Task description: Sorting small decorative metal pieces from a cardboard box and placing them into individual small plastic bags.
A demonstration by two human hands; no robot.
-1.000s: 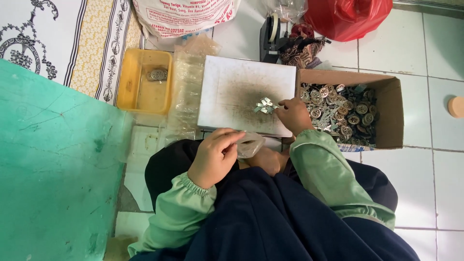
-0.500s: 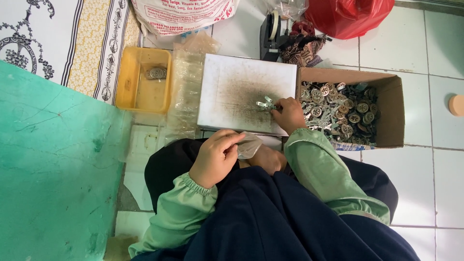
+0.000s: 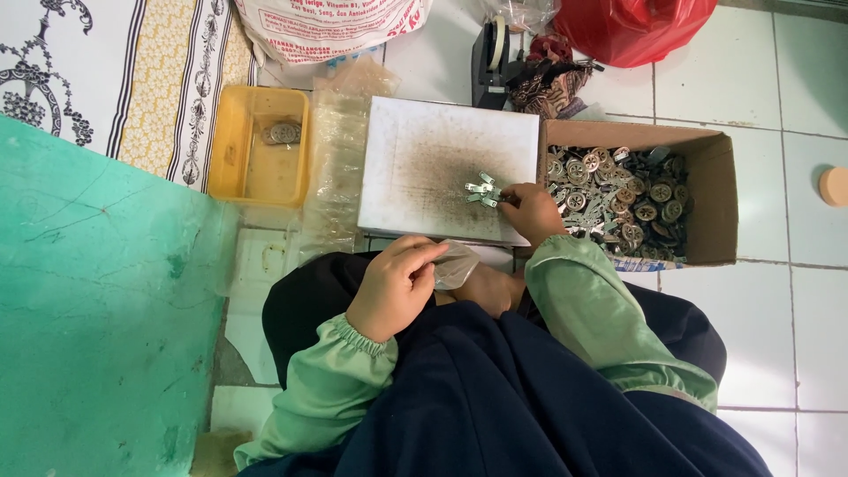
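Two hands: right hand at several small metal clips.

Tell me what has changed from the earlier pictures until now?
Very little. The right hand stays at the small pile of metal pieces on the white scuffed board, fingers shifting slightly. The left hand still holds the clear plastic bag. The cardboard box and yellow tray have not moved.

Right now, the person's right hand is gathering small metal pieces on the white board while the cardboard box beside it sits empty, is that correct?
Not quite: the cardboard box is not empty; it is full of small round metal parts. The head view shows this. The rest holds: the right hand is at the small metal pieces on the white board.
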